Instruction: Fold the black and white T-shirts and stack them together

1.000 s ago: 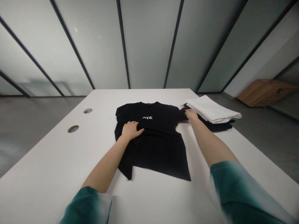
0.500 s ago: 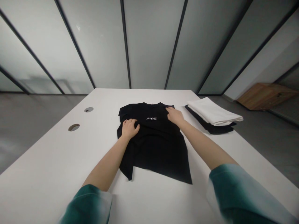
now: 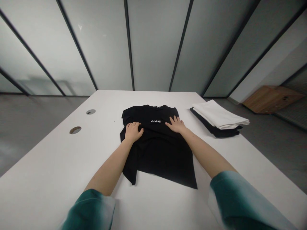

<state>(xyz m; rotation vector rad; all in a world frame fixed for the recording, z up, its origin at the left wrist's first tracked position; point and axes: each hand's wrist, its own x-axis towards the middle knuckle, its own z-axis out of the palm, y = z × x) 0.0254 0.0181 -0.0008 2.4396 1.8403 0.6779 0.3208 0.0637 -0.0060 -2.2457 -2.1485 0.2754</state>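
A black T-shirt [image 3: 163,150] with a small white print on its chest lies on the white table [image 3: 100,153], collar at the far side. A crosswise fold of cloth touches the lower edge of the print, and the left hem corner juts toward me. My left hand [image 3: 133,131] rests on the shirt's left side, fingers laid on the cloth and thumb apart, holding nothing. On the right side, just below the sleeve, my right hand [image 3: 176,124] lies flat with spread fingers. Cloth directly under both palms is hidden.
To the right sits a stack with a folded white cloth [image 3: 218,115] on top of a folded black cloth [image 3: 223,132]. Two round holes [image 3: 75,130] pierce the table at left. Behind stand frosted glass panels [image 3: 153,44]; a wooden cabinet [image 3: 273,99] is at far right.
My right hand has come down from the shirt's right shoulder toward me, its fingers now spread. Cloth near the print has bunched up, covering its lower edge. My left hand has stayed put.
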